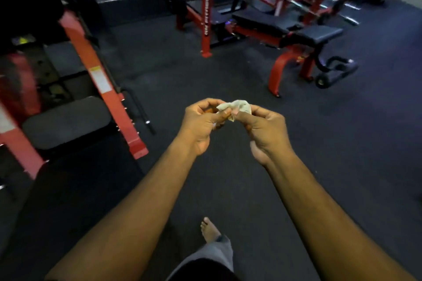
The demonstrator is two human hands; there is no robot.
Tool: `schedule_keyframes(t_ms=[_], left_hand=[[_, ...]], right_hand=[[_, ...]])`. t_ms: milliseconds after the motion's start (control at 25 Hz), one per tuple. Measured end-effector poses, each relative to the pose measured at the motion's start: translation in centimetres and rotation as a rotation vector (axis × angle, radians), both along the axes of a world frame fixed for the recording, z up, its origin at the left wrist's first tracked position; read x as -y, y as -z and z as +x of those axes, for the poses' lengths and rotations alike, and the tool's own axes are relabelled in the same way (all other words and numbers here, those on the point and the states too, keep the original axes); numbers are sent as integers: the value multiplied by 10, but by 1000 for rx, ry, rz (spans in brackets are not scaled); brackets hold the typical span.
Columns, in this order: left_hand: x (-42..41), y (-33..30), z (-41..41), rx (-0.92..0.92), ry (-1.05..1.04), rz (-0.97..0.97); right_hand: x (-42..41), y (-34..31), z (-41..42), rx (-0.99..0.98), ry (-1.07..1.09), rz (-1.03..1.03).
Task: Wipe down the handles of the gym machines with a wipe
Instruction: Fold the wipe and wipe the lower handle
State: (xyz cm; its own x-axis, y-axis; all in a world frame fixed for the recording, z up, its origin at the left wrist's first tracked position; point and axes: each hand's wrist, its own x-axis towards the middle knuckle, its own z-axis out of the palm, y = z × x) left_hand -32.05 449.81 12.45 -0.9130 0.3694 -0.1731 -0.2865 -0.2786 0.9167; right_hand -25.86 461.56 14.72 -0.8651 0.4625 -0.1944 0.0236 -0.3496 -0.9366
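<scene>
1. Both hands, left hand (201, 121) and right hand (265, 130), pinch the crumpled wipe (235, 107) between them, above the floor (342, 143).
2. Best to spread it flat before reaching the red machine (102, 80) on the near left.

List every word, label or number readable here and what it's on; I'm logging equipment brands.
Nothing can be read.
White vertical lettering on the red upright post: too blurred.
White and yellow sticker on the red machine frame: no legible text.
Crumpled wipe in both hands: no print visible.
</scene>
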Motion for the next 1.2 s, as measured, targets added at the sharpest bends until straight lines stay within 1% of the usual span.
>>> schedule_keyframes(t_ms=[120,240,320,400,560,680,840,960,1080,1200], left_hand=[[-27,11,-83,56,-104,-12],[-54,9,-141,98,-180,55],[-67,10,-184,152,-292,102],[-75,14,-227,198,-392,128],[-90,32,-306,234,-577,136],[-99,43,-362,259,-777,165],[-96,62,-420,329,-1001,206],[-76,89,-474,374,-1152,238],[-38,134,-534,416,-1277,272],[5,197,-594,466,-1334,320]], right_hand=[[-23,10,-95,-8,-96,64],[-47,9,-168,-71,-243,122],[-62,12,-219,-103,-318,104],[-74,20,-271,-110,-328,99],[-88,40,-373,-131,-447,198],[-90,53,-453,-150,-610,279],[-73,72,-535,-213,-850,409],[-40,100,-598,-223,-986,466],[9,153,-669,-227,-1054,545],[61,214,-734,-209,-1136,605]])
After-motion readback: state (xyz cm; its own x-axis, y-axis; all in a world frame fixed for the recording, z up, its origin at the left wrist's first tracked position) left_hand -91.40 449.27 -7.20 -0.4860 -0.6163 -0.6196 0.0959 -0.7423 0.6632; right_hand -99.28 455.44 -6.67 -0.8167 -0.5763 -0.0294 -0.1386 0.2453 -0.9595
